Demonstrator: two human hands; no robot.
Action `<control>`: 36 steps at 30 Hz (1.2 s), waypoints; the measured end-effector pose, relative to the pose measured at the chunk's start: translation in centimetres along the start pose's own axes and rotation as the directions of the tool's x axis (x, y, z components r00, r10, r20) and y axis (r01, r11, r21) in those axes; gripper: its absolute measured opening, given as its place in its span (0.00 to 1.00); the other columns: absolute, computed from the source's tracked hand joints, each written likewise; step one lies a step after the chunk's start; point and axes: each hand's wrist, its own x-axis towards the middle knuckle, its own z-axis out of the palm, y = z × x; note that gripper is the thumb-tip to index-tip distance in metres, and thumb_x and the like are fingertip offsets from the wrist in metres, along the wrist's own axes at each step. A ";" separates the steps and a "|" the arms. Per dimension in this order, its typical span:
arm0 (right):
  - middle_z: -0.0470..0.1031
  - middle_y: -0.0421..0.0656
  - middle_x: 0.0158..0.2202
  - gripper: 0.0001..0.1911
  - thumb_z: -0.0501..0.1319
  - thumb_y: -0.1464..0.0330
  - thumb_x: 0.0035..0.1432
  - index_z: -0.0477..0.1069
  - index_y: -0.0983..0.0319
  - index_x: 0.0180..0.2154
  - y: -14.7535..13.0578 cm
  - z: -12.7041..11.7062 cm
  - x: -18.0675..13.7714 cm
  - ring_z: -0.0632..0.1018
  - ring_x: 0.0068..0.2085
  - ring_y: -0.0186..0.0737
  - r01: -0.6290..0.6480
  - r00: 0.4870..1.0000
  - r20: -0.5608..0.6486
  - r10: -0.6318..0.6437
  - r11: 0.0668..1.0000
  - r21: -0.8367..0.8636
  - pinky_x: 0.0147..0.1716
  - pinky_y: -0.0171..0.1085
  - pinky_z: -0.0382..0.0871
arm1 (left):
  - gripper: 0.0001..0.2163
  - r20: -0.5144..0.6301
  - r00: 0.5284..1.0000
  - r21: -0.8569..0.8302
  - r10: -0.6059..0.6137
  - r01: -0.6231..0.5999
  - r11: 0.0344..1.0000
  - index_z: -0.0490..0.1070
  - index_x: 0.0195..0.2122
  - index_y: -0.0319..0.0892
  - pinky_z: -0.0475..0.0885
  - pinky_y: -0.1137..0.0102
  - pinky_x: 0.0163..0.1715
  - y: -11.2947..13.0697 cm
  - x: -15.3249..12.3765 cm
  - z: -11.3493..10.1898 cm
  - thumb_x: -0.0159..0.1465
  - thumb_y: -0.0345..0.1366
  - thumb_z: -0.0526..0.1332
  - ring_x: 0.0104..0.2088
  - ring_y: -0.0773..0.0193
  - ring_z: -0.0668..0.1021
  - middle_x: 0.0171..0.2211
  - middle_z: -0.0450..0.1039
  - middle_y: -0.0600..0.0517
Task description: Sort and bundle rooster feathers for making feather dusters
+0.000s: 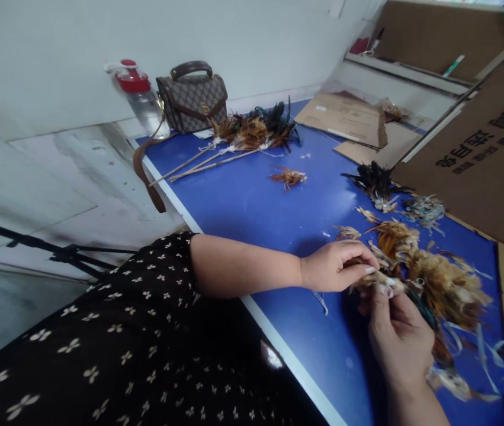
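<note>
At the right side of the blue table (252,207), both hands meet over a small bunch of tan feathers (364,285). My left hand (338,266) pinches the bunch from the left, thumb and fingers pressed together. From below, my right hand (403,340) closes on its whitish bound end (388,284) between thumb and fingers. The fingers cover part of the bunch. Just beyond the hands spreads a pile of golden-brown feathers (449,284). Dark feathers (376,184) lie farther back, beside a tangle of pale blue-grey strips (424,210).
Sticks with feathered ends (247,133) lie at the back, near a patterned handbag (196,100) and a red-capped bottle (138,97). A small brown tuft (288,177) rests mid-table. Flat cardboard (344,118) and a large cardboard panel (478,136) border the right side.
</note>
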 end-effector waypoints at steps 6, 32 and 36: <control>0.77 0.41 0.28 0.26 0.70 0.43 0.77 0.79 0.57 0.38 1.0 0.2 0.3 0.75 0.26 0.38 0.043 0.999 0.014 -0.044 0.999 0.028 0.28 0.38 0.73 | 0.13 0.110 0.991 0.045 -0.079 0.074 0.996 0.82 0.52 0.43 0.82 0.60 0.56 0.7 -0.6 -0.2 0.83 0.47 0.64 0.46 0.57 0.85 0.45 0.85 0.45; 0.80 0.42 0.32 0.26 0.71 0.42 0.75 0.82 0.58 0.49 0.8 0.4 0.2 0.77 0.26 0.39 -0.018 0.996 -0.083 0.027 0.993 0.115 0.25 0.39 0.74 | 0.20 0.164 0.899 -0.009 -0.407 0.414 0.910 0.66 0.39 0.47 0.71 0.72 0.24 1.0 -0.9 0.0 0.86 0.55 0.56 0.19 0.69 0.76 0.23 0.73 0.59; 0.82 0.44 0.34 0.30 0.72 0.38 0.73 0.83 0.58 0.49 0.9 0.3 0.6 0.77 0.26 0.38 -0.056 0.998 0.044 0.051 0.990 0.132 0.24 0.37 0.75 | 0.18 0.170 0.893 -0.028 -0.416 0.426 0.904 0.65 0.41 0.48 0.69 0.73 0.21 0.9 -0.8 0.0 0.86 0.53 0.56 0.17 0.69 0.75 0.21 0.72 0.59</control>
